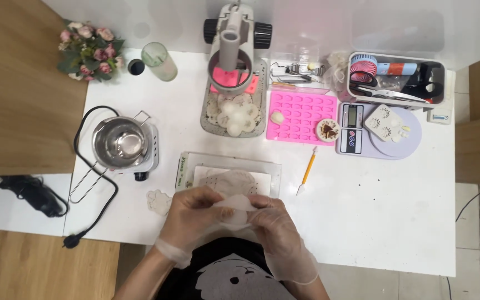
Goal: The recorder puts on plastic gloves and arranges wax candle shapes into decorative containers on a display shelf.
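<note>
Down at the near edge of the white table (pixel 373 222), the gloved left hand (pixel 193 214) and gloved right hand (pixel 276 222) both pinch a thin, translucent whitish sheet (pixel 234 206), fingers closed on it, just over a shallow clear tray (pixel 276 173). Stretched so between two grips, it could tear, I judge. A small pale paw-shaped piece (pixel 158 201) lies just beside the left hand.

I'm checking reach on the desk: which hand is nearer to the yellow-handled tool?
The right hand. It sits just below and left of the yellow-handled tool, while the left hand is farther left, beyond the pale piece both hands hold.
</note>
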